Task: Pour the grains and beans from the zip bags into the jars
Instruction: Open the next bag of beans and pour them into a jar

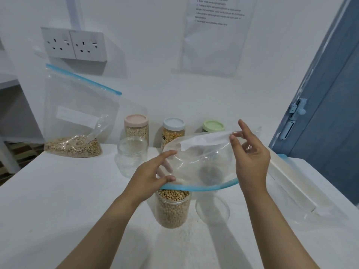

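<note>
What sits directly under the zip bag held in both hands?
An open jar full of beans stands under the zip bag mouth; its rim is covered. An empty clear jar stands beside it.

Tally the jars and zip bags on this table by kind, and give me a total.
Lidded jars: 3, with pink, blue and green lids
Open empty jars: 2, one at the back, one in front
Open jar of beans: 1
Zip bag with grains: 1
Empty zip bag held in both hands: 1
Flat zip bag lying at right: 1
Total: 9
</note>
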Demonstrator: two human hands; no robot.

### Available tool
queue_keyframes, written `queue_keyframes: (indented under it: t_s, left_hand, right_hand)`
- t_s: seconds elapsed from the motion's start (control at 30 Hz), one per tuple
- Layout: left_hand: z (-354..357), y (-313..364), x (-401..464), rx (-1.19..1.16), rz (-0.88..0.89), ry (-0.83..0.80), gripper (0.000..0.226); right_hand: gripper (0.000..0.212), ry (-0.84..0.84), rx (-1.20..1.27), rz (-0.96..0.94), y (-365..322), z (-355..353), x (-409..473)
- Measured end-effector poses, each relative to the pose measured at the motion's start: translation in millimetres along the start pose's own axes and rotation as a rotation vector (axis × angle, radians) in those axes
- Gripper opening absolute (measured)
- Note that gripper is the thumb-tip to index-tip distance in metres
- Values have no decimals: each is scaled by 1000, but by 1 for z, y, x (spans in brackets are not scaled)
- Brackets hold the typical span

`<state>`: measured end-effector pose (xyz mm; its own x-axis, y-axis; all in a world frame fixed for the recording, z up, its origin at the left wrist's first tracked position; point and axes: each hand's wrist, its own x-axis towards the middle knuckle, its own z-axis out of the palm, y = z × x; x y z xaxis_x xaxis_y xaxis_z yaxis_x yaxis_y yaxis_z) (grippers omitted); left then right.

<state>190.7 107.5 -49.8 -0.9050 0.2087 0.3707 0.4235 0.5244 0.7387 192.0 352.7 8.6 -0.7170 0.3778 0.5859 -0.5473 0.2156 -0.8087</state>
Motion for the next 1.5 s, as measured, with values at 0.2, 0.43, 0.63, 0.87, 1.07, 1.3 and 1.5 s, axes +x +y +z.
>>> queue_keyframes:
  t_s: [0.2, 0.43, 0.63, 0.87, 1.07, 1.3, 1.5]
  left_hand:
    - [3, -5, -1, 9, 0, 14, 58]
    - [-9, -15, -2, -55, 18, -166, 73]
    - [-1, -11, 0, -88, -18, -100, 73]
    - [3, 3, 0, -48, 35, -33, 56]
    - [41, 58, 14, -369, -2, 205, 15]
    - [121, 106, 49, -888, -385, 362, 8]
    - [135, 132, 70, -1530, -567, 391, 18]
  right_hand:
    - [43, -10, -14, -39, 1, 1, 2]
    - [44, 4, -25, -59, 1, 1, 5]
    - [44, 35, -33, -61, -3, 2, 1]
    - [44, 93, -59, -41, 1, -8, -2]
    - [44, 92, -235, 90, 16, -53, 20]
    - [35, -116, -276, 466, 46, -152, 57]
    - [61, -301, -69, 120, 59, -196, 61]
